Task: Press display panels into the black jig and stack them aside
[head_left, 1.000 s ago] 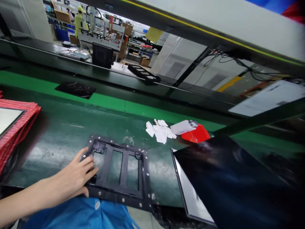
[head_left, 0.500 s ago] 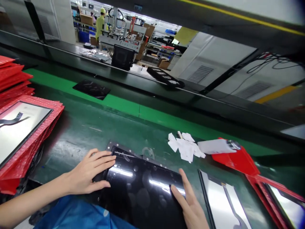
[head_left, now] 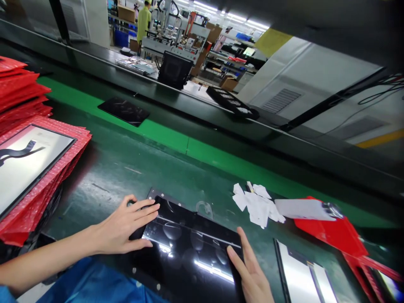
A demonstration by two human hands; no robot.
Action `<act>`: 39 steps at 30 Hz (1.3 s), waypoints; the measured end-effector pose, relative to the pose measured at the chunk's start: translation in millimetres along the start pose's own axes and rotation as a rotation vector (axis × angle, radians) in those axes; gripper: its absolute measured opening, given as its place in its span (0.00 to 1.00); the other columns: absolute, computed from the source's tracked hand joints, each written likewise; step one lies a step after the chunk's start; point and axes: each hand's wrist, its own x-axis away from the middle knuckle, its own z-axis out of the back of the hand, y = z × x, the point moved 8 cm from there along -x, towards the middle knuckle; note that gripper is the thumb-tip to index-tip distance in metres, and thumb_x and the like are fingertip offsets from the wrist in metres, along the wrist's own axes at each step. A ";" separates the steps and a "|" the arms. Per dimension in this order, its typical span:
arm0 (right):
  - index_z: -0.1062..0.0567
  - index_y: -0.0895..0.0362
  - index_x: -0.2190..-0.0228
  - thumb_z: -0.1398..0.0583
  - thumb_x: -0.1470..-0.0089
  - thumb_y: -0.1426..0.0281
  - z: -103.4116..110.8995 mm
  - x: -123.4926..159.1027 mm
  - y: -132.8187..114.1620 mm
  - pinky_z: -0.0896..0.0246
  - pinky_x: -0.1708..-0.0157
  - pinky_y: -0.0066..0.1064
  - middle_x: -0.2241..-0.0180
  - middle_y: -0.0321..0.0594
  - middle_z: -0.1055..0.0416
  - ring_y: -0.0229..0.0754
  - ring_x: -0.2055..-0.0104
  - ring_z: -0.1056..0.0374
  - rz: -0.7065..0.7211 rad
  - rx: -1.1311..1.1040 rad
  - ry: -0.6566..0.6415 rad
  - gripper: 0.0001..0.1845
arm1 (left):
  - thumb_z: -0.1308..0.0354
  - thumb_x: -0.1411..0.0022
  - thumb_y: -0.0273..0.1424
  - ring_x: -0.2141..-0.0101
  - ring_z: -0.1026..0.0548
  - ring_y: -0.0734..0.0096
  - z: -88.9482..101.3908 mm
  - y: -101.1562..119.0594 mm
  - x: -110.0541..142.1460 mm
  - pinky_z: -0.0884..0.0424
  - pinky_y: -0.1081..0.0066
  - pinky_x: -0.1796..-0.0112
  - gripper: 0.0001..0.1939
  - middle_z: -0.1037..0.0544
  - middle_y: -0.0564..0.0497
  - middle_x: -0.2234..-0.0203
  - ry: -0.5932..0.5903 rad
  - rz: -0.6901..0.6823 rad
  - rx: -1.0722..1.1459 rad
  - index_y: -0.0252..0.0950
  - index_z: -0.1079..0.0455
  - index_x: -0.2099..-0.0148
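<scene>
A glossy black screen panel [head_left: 189, 256] lies in front of me, with light streaks and round marks on its surface. Beneath it, a dark base plate [head_left: 152, 194] with small silver dots shows along the left and near edges. My left hand [head_left: 126, 223] rests on the panel's left side, fingers stretched out and thumb apart. At the right edge, my right hand [head_left: 252, 269] grips the panel, thumb on top and index finger along the side; its other fingers are hidden. A clear ring-shaped piece [head_left: 204, 209] lies just beyond the panel.
Red bubble-wrap sleeves [head_left: 22, 92] are stacked at left, a silver-backed screen [head_left: 34, 155] on top. White paper scraps [head_left: 257, 204], a white bottle [head_left: 303, 209] and a red sleeve [head_left: 334, 235] lie at right, near another silver-backed screen [head_left: 298, 273]. Farther off lies a black panel [head_left: 123, 111].
The black panel has shifted away from me over the base plate, covering more of its far edge. Both hands stay on it. The camera view has tilted slightly.
</scene>
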 end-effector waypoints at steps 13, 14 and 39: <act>0.45 0.52 0.33 0.40 0.44 0.49 -4.6 -0.1 0.4 0.70 0.32 0.38 0.31 0.31 0.53 0.47 0.29 0.64 -0.011 -0.108 0.034 0.44 | 0.45 0.32 0.43 0.35 0.42 0.51 -6.2 -2.8 2.4 0.48 0.49 0.42 0.36 0.38 0.38 0.35 -0.003 -0.002 -0.051 0.40 0.54 0.28; 0.45 0.52 0.33 0.40 0.45 0.49 -4.9 0.1 1.0 0.69 0.32 0.38 0.31 0.31 0.53 0.47 0.29 0.65 -0.010 -0.110 0.039 0.44 | 0.45 0.32 0.43 0.35 0.42 0.51 -6.9 -3.0 2.6 0.48 0.48 0.42 0.36 0.38 0.39 0.35 -0.006 -0.002 -0.056 0.40 0.54 0.28; 0.42 0.50 0.34 0.35 0.52 0.47 -4.1 10.0 5.4 0.68 0.31 0.42 0.32 0.33 0.52 0.51 0.29 0.62 -0.055 -0.079 0.125 0.50 | 0.55 0.27 0.29 0.32 0.75 0.43 -20.9 -13.0 4.6 0.60 0.34 0.37 0.30 0.78 0.44 0.30 -0.092 0.100 -0.065 0.47 0.56 0.28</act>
